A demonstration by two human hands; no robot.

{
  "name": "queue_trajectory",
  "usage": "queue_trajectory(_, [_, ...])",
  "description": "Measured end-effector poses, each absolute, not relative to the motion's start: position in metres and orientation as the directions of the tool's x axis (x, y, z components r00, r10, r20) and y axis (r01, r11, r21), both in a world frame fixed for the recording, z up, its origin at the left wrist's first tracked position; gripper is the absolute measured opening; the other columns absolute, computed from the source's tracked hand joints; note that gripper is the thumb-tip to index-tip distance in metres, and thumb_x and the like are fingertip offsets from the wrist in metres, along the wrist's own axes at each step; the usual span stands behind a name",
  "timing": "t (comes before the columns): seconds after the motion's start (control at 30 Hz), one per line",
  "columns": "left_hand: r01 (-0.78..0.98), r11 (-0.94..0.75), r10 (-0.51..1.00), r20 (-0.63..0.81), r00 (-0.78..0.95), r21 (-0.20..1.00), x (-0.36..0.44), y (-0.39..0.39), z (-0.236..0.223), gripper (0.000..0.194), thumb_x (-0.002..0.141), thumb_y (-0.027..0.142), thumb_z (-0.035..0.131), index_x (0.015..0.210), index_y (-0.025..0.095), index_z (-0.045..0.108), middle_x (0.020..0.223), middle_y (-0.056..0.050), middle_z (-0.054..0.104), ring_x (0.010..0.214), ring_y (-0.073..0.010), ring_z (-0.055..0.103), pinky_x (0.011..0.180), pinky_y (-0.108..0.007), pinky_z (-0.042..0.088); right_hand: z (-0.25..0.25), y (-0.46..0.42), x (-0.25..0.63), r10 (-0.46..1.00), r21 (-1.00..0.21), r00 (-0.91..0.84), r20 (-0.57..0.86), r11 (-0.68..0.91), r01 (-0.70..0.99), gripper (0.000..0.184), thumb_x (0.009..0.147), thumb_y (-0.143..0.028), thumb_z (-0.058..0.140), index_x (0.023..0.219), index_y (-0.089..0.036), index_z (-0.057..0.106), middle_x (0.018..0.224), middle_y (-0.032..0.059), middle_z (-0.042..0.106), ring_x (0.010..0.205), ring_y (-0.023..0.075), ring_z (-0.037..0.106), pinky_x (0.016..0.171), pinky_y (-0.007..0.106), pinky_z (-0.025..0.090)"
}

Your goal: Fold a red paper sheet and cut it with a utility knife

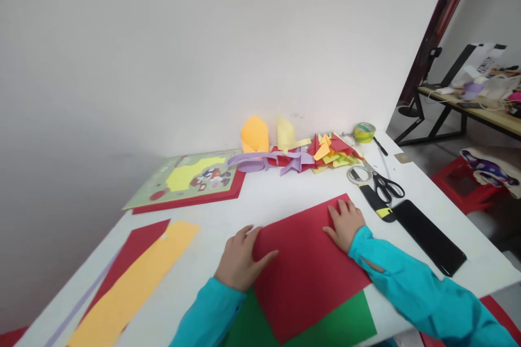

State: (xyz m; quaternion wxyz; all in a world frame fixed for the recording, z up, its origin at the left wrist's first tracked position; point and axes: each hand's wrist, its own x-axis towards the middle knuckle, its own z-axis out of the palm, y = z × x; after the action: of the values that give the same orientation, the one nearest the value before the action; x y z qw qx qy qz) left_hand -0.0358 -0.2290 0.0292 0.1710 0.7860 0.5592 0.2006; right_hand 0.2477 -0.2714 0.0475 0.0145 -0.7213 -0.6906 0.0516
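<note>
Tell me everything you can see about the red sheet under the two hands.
The red sheet is plain, deep red and four-sided, with straight edges; it looks like paper or thin card, with no print visible. It lies flat and slanted near the front of the white table, partly covering a green sheet. The left hand is at its upper left, thumb over it; the right hand rests on its upper right, fingers spread.

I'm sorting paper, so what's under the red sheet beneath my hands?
Green paper sticks out from under the red sheet on the near side; anything farther underneath is hidden.
</note>
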Motion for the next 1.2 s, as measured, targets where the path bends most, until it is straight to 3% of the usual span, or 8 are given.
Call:
queue_trajectory(0.17, [0.749, -0.637, 0.766, 0.252, 0.591, 0.183, -0.033, -0.285, 0.015, 0.064, 0.081, 0.063, 0.048, 0.129, 0.021, 0.051, 0.140, -0.016, 0.042, 0.129, -0.0382, 0.036, 0.099, -0.053, 0.040, 0.042, -0.262, 0.238, 0.999, -0.115, 0.035, 0.010, -0.033, 0.993, 0.063, 0.085, -0.056, 0.044, 0.135, -0.019, 0.045, 0.141, 0.0171, 0.041, 0.123, 0.0395, 0.037, 0.094, 0.050, 0.034])
queue_trajectory(0.27, [0.616, -0.784, 0.617, 0.210, 0.759, 0.075, -0.024, -0.319, 0.007, 0.081, 0.073, 0.075, 0.049, 0.138, 0.028, 0.040, 0.150, -0.013, 0.027, 0.133, -0.0396, 0.030, 0.103, -0.055, 0.034, 0.031, -0.261, 0.244, 0.997, -0.115, 0.006, 0.078, 0.003, 0.993, 0.061, 0.087, -0.058, 0.040, 0.135, -0.021, 0.046, 0.142, 0.0155, 0.040, 0.123, 0.0373, 0.037, 0.095, 0.048, 0.033])
queue_trajectory(0.37, [0.595, -0.804, 0.590, 0.138, 0.796, 0.009, -0.019, -0.330, 0.006, 0.085, 0.073, 0.076, 0.047, 0.143, 0.030, 0.028, 0.152, -0.012, 0.021, 0.136, -0.0398, 0.025, 0.104, -0.058, 0.031, 0.021, -0.258, 0.255, 0.993, -0.101, -0.007, 0.119, 0.019, 0.995, 0.057, 0.089, -0.056, 0.037, 0.134, -0.022, 0.047, 0.142, 0.0144, 0.041, 0.126, 0.0324, 0.037, 0.097, 0.045, 0.031])
queue_trajectory(0.57, [0.588, -0.806, 0.591, 0.062, 0.804, 0.062, -0.023, -0.315, 0.010, 0.075, 0.080, 0.069, 0.044, 0.144, 0.033, 0.025, 0.152, -0.011, 0.021, 0.137, -0.0402, 0.023, 0.104, -0.061, 0.030, 0.027, -0.244, 0.290, 0.963, -0.064, 0.151, 0.222, -0.140, 0.988, 0.050, 0.092, -0.045, 0.034, 0.128, -0.015, 0.052, 0.131, 0.0189, 0.049, 0.113, 0.0319, 0.044, 0.088, 0.044, 0.037])
queue_trajectory(0.67, [0.587, -0.803, 0.594, 0.066, 0.801, 0.100, -0.024, -0.313, 0.009, 0.074, 0.081, 0.068, 0.045, 0.144, 0.033, 0.025, 0.153, -0.010, 0.020, 0.137, -0.0401, 0.022, 0.104, -0.061, 0.029, 0.033, -0.236, 0.315, 0.928, -0.046, 0.223, 0.298, -0.219, 0.975, 0.043, 0.089, -0.028, 0.039, 0.127, -0.016, 0.054, 0.133, 0.0195, 0.046, 0.115, 0.0344, 0.040, 0.088, 0.049, 0.034])
queue_trajectory(0.8, [0.593, -0.793, 0.605, 0.071, 0.793, 0.140, -0.025, -0.314, 0.007, 0.075, 0.079, 0.065, 0.050, 0.143, 0.034, 0.026, 0.153, -0.009, 0.021, 0.137, -0.0406, 0.022, 0.105, -0.062, 0.026, 0.030, -0.229, 0.339, 0.896, -0.043, 0.300, 0.328, -0.303, 0.952, 0.042, 0.088, -0.021, 0.035, 0.123, -0.020, 0.058, 0.134, 0.0200, 0.046, 0.114, 0.0368, 0.040, 0.082, 0.054, 0.037])
queue_trajectory(1.03, [0.602, -0.771, 0.620, 0.032, 0.784, 0.207, -0.025, -0.311, 0.010, 0.073, 0.080, 0.065, 0.051, 0.142, 0.036, 0.028, 0.153, -0.008, 0.021, 0.138, -0.0400, 0.020, 0.105, -0.064, 0.024, 0.020, -0.222, 0.355, 0.869, -0.034, 0.338, 0.362, -0.349, 0.936, 0.044, 0.086, -0.017, 0.033, 0.120, -0.017, 0.061, 0.123, 0.0219, 0.052, 0.099, 0.0334, 0.049, 0.070, 0.047, 0.042])
queue_trajectory(1.2, [0.592, -0.766, 0.620, 0.045, 0.784, 0.250, -0.024, -0.309, 0.011, 0.072, 0.079, 0.063, 0.054, 0.141, 0.034, 0.031, 0.151, -0.009, 0.026, 0.137, -0.0388, 0.023, 0.107, -0.061, 0.024, 0.023, -0.220, 0.364, 0.855, -0.025, 0.292, 0.429, -0.312, 0.950, 0.042, 0.085, -0.020, 0.036, 0.119, -0.012, 0.061, 0.121, 0.0261, 0.052, 0.100, 0.0359, 0.048, 0.073, 0.053, 0.040])
